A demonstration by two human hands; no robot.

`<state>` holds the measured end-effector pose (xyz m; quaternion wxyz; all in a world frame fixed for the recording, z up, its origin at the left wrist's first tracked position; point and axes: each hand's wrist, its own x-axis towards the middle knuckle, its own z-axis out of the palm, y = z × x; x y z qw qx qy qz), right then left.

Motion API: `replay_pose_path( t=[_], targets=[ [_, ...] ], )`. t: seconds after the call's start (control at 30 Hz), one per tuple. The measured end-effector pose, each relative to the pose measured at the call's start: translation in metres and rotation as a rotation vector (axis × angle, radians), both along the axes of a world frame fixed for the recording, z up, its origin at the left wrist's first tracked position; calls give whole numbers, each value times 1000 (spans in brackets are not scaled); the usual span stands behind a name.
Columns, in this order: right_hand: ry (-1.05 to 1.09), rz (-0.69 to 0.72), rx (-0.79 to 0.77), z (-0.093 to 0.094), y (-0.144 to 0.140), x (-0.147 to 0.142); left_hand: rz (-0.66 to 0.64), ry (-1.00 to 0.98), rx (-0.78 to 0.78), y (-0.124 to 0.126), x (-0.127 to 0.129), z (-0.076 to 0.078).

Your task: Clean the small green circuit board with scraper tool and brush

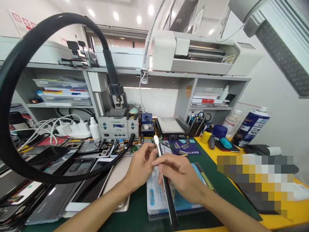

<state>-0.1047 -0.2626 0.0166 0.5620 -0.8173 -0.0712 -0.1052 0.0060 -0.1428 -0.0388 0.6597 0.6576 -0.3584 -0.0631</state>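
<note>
Two hands: both of yours sit low in the middle of the view, close together, knuckles nearly touching.
Right hand (180, 174): curled shut around a long tool, thumb and fingers pinching it roughly midway along.
Tool (166, 190): black handle running back toward you under your right palm, white tip (156, 141) sticking up and away just past your left fingertips. Looks like a brush or a spudger, honestly can't tell which.
Left hand (140, 164): fingers bent in, pinched near the white tip. Whether there's something tiny between them, can't tell, too small and hidden.
Under your hands: a pale blue work mat (156, 196) with printed labels, lying on the green bench mat (217, 180).
Left of your left hand: a pile of phones and screens (60, 167), some face down, some opened up, plus a tangle of white chargers (70, 127) further back.
Looping over that side: a thick black hose (14, 80) that ends at the grey hot air station (118, 125) straight beyond your left hand.
Beyond your fingertips: a small green circuit board (132, 149) and a blue parts pad (185, 146).
Right of your right hand, further back: a spray can (251, 127), a clear bottle (231, 120) and a cup of tools (196, 124).
Yellow bench edge (277, 219): just past your right forearm.
</note>
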Motion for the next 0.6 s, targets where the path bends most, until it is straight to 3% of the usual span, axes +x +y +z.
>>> replay_pose_path(
  t=[0.17, 0.6],
  targets=[
    [16, 7, 52, -2, -1, 1, 15, -10, 8, 0, 1, -3],
    [-54, 1, -17, 3, -1, 4, -26, -46, 1, 2, -1, 1]
  ],
)
